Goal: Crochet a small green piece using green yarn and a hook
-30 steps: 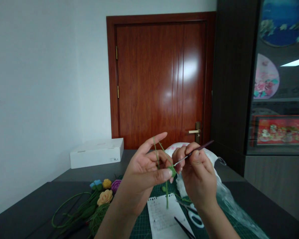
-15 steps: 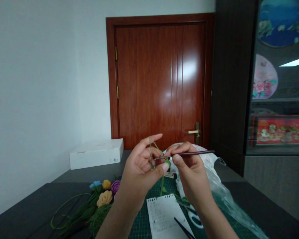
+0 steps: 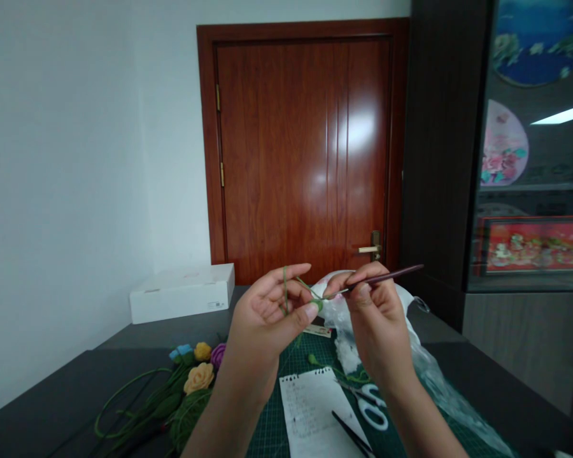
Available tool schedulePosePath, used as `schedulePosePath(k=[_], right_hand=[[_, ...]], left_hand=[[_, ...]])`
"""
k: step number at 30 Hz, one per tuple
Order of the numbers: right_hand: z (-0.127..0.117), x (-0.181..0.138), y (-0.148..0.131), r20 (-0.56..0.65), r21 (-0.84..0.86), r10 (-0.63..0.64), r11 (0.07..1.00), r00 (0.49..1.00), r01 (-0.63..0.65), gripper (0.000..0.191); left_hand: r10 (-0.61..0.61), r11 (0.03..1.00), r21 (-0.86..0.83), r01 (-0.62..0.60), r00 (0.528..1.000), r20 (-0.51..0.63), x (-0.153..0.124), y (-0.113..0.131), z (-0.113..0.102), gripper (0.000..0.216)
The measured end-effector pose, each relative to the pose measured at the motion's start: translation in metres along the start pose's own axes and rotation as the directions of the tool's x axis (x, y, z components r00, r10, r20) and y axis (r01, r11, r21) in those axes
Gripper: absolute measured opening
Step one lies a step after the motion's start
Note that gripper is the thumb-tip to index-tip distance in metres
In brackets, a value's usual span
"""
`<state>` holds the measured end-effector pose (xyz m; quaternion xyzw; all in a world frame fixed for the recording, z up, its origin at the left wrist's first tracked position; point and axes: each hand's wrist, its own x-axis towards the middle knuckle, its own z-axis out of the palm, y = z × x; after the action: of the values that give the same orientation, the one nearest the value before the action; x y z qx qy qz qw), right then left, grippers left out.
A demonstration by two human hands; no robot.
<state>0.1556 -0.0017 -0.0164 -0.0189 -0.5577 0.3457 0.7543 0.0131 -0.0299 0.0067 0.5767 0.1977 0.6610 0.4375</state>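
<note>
My left hand (image 3: 272, 312) pinches a small piece of green crochet work (image 3: 318, 305) between thumb and fingers. Green yarn (image 3: 285, 289) loops over its raised index finger and runs across to the piece. In my right hand (image 3: 375, 305) is a crochet hook (image 3: 391, 275) with a dark reddish handle, its thin metal shaft aimed left and its tip at the green piece. The hook tilts up to the right. Both hands are raised above a green cutting mat (image 3: 270, 413). Fingers partly hide the stitches.
A handwritten notepad page (image 3: 310, 407), white-handled scissors (image 3: 373, 415) and a dark pointed tool (image 3: 351, 434) lie below my hands. Crocheted flowers (image 3: 199, 378) with green stems are at left. A white box (image 3: 184, 294) stands behind, clear plastic bags (image 3: 424, 362) at right.
My right hand has drawn the hook to the right, away from the left index finger, and tilted its handle upward. The yarn now slants to the hook tip. The view has shifted slightly.
</note>
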Motion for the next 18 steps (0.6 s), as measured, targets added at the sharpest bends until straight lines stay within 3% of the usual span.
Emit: schedulePosePath(k=[5,8,10,14,16,18], right_hand=[[-0.006,0.001,-0.008,0.083,-0.153,-0.11,0.981,0.99,0.122,0.005],[-0.008,0.0,-0.015,0.171,-0.314,-0.221,0.912,0.96,0.266,0.009],[-0.009,0.0,-0.019,0.306,-0.439,-0.293,0.801,0.906,0.408,0.017],[-0.008,0.001,-0.018,0.533,-0.56,-0.419,0.477,0.735,0.678,0.029],[-0.008,0.0,-0.012,0.504,-0.566,-0.506,0.419,0.7,0.71,0.027],[-0.007,-0.002,-0.003,0.386,-0.569,-0.53,0.507,0.755,0.647,0.024]], left_hand=[[-0.004,1.0,-0.013,0.004,1.0,0.014,0.0,-0.002,-0.001,0.041],[0.013,1.0,0.006,-0.013,1.0,0.021,0.0,-0.002,-0.001,0.04],[0.031,0.999,0.036,-0.032,0.999,0.024,0.0,-0.001,-0.001,0.04],[0.07,0.996,0.057,-0.071,0.997,0.03,-0.001,-0.001,0.002,0.044],[0.075,0.996,0.039,-0.074,0.997,-0.016,-0.003,-0.001,0.005,0.051],[0.073,0.997,0.019,-0.072,0.994,-0.086,-0.003,-0.003,0.008,0.057]])
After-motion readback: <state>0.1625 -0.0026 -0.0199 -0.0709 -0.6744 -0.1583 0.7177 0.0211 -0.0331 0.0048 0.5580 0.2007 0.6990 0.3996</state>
